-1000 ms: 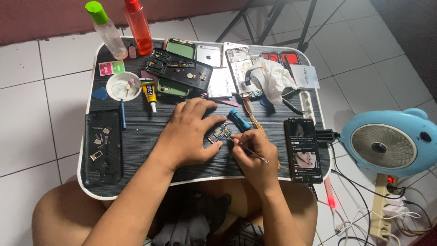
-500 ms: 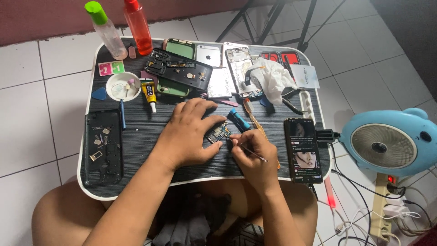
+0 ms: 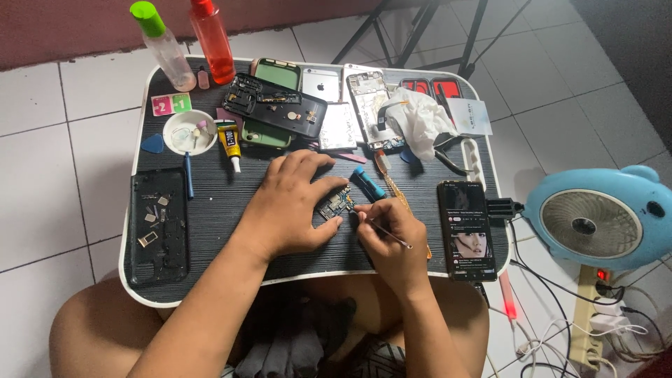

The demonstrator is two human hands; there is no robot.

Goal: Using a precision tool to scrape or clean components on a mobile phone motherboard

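Left hand (image 3: 290,206) pressing fingers flat on a small circuit board (image 3: 337,205) mid-tabletop (image 3: 224,203), right hand (image 3: 390,234) pinching thin tweezers (image 3: 385,232) just beside it, with a yellow glue tube (image 3: 229,142) and pink-and-green square packet (image 3: 171,104) lying well apart at upper left.

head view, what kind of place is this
Probably a home phone-repair spot on a tiled floor: a person sits at a low black table strewn with opened phones, the left hand steadying a small circuit board, the right hand working it with tweezers.
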